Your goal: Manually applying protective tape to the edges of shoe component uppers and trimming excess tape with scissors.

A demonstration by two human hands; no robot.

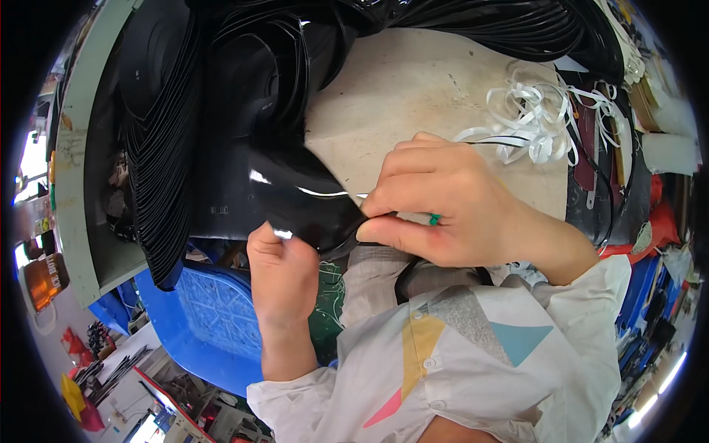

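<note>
A glossy black sheet piece, like patent leather, is bent up between my two hands over the table's near edge. My left hand is closed on its lower left edge, thumb on top, with the fingers hidden underneath. At the piece's right corner, my right hand pinches the edge between thumb and forefinger. A small green thing shows against the right palm; its kind is unclear. Beyond the right knuckles, a thin black strip and white tape lie in a loose tangle.
Stacks of black glossy pieces fan out at the left, with more along the back. The worktable has a pale top. Below its left part stands a blue plastic tub. Tools, including a metal ruler-like strip, lie at the right.
</note>
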